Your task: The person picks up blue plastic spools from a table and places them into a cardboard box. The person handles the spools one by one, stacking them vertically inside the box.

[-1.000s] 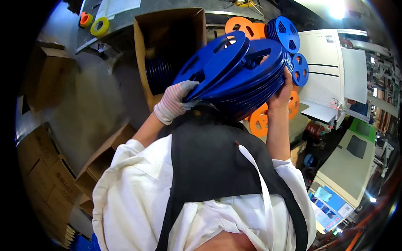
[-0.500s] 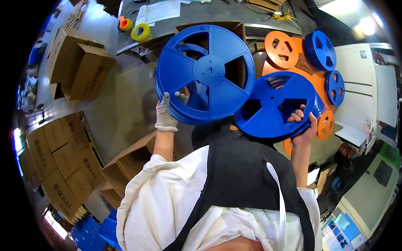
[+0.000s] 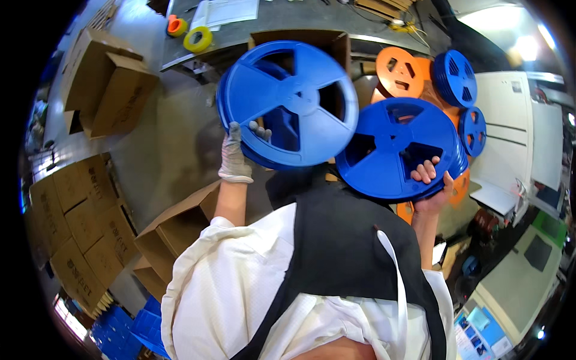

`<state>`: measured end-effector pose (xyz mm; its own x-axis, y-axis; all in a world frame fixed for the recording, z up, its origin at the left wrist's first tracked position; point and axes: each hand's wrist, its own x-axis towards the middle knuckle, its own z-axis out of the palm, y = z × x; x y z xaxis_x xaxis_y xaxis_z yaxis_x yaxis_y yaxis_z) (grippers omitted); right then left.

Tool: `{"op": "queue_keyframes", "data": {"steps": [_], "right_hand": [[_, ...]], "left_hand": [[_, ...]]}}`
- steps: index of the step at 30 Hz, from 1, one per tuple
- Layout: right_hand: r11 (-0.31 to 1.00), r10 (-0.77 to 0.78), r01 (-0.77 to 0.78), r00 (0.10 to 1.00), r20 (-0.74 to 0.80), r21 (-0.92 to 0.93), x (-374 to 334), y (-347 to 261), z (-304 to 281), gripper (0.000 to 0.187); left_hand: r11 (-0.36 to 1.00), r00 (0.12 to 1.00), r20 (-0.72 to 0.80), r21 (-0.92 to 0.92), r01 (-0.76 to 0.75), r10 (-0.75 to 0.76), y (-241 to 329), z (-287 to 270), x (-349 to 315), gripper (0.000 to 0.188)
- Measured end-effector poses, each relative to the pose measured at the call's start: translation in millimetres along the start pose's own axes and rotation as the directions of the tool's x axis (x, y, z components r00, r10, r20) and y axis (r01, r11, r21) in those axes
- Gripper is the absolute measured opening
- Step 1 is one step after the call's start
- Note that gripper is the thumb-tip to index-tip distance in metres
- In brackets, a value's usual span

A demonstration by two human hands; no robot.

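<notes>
My left hand [image 3: 234, 158], in a pale glove, is closed on the left edge of a large blue plastic reel [image 3: 302, 96]. Its thumb lies on the front face and fingertips show through a window. Another blue rim shows behind this reel; I cannot tell how many are held. My bare right hand [image 3: 435, 193] grips a stack of blue reels [image 3: 391, 143] at its lower right, fingers hooked into a window and thumb outside the rim. The two sets of reels sit side by side, their edges close together. Behind the left reel, a cardboard box [image 3: 337, 39] is partly hidden.
Orange reels [image 3: 399, 72] and smaller blue reels [image 3: 456, 78] stand beyond my right hand. A grey workbench [image 3: 288, 21] with yellow tape [image 3: 198, 39] and papers runs along the far side. An open carton [image 3: 174, 231] and stacked cartons [image 3: 90, 222] are at left.
The left reel has tilted, its face now catching more light, and sits slightly further left. My right hand keeps its grip on the stack. The whole view has shifted slightly.
</notes>
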<state>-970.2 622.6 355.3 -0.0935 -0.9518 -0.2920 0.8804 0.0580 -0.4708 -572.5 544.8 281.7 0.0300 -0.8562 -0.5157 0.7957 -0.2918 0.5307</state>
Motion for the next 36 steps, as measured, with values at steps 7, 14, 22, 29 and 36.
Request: {"op": "queue_keyframes", "data": {"steps": [7, 14, 22, 29, 36], "right_hand": [[0.989, -0.117, 0.104, 0.984, 0.133, 0.101, 12.7, 7.1, -6.5, 0.036], [0.979, -0.117, 0.055, 0.939, 0.325, 0.195, 22.3, 14.7, 3.8, 0.028], [0.976, -0.039, -0.031, 0.95, 0.31, 0.217, 21.1, 17.1, 26.1, 0.029], [0.976, 0.03, -0.079, 0.972, 0.235, 0.202, 18.4, 12.8, 22.8, 0.034], [0.976, 0.05, -0.092, 0.977, 0.208, 0.198, 19.5, 5.5, 14.6, 0.034]], "left_hand": [[0.675, 0.974, -0.094, 0.734, -0.07, 0.204, -26.1, 2.0, 41.7, 0.037], [0.586, 0.937, 0.113, 0.754, -0.297, 0.33, -41.3, -33.0, 36.8, 0.039], [0.446, 0.699, 0.697, 0.58, -0.681, 0.161, -69.5, -0.3, -7.3, 0.058], [0.093, 0.441, 0.893, 0.449, -0.889, -0.09, -97.1, 15.3, -13.7, 0.086], [0.259, 0.609, 0.768, 0.64, -0.724, -0.198, -108.3, 24.0, -23.5, 0.081]]}}
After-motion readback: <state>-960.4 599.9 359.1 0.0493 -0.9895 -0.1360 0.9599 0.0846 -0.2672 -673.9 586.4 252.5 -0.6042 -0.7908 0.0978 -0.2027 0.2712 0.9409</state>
